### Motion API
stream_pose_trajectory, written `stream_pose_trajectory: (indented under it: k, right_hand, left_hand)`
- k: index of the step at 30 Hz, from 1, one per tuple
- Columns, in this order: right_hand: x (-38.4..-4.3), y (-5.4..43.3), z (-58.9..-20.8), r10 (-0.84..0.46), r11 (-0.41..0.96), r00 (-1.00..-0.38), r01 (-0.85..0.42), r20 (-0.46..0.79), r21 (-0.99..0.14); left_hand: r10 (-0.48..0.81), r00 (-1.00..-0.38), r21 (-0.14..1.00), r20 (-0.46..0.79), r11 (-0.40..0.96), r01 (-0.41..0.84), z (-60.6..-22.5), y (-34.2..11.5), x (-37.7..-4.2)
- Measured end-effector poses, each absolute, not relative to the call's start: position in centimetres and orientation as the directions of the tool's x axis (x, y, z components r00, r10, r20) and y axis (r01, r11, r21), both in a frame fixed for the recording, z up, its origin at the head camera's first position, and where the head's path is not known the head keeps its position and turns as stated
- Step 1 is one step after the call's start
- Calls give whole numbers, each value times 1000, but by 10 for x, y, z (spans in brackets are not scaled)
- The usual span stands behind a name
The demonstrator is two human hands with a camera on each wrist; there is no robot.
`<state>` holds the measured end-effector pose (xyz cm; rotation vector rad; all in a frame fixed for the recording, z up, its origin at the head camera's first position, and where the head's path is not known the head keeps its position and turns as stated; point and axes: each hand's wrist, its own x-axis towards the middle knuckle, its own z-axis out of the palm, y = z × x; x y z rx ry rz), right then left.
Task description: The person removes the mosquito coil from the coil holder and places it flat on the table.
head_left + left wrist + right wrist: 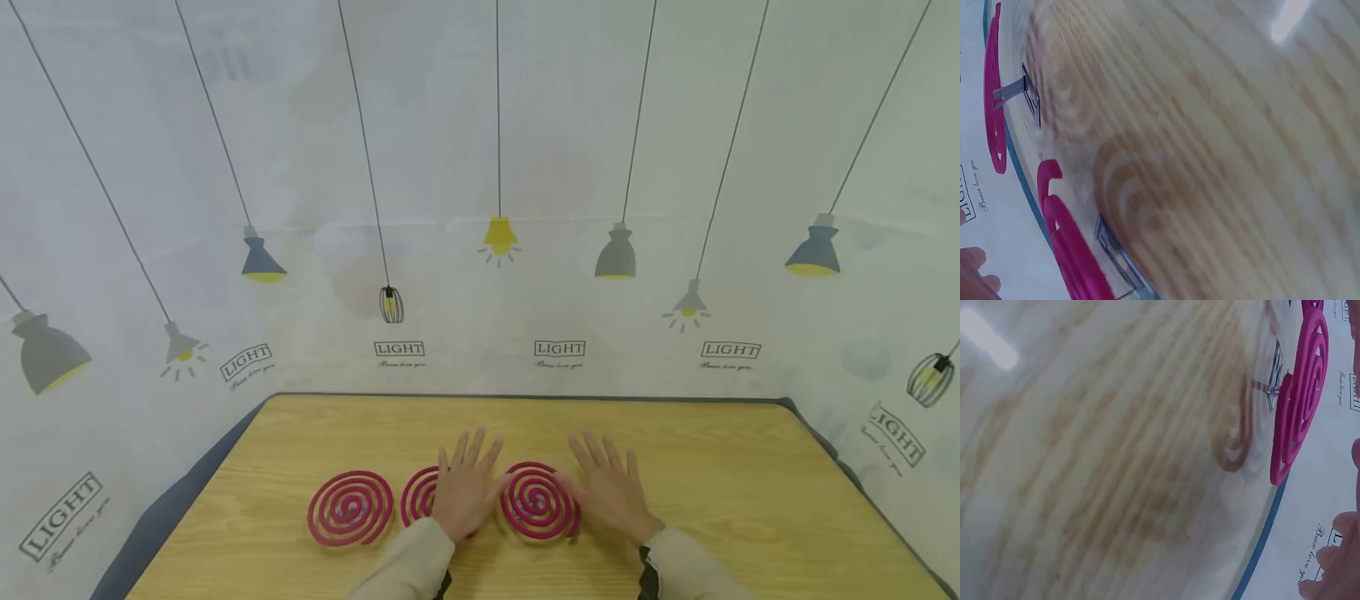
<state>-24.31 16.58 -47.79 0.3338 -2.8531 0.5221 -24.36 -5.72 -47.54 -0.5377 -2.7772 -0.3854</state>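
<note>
Coil at far left [350,507] sits over the wooden table [750,483], untouched. Middle coil [406,502]: partly hidden by the left hand [465,493], contact unclear. Left-hand fingers straight, spread, gripping nothing. Right coil [537,500] lies between that hand and the right hand [611,493]; round, no long axis; both thumbs by its rim, neither hand clearly nearer, touch can't be told from here. Right-hand fingers also straight, spread, holding nothing.
</note>
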Motion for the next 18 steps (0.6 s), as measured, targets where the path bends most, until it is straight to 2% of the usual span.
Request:
stream_pose_trajectory:
  k: [9,18]
  right_hand:
    - [-241,163,-485,-178,869,-952,-272,250,-414]
    - [-239,162,-490,-212,703,-952,-305,219,-643]
  left_hand:
    - [295,-876,299,382,857,419,-485,-53,-244]
    - [239,-820,387,520,790,476,-491,-44,-244]
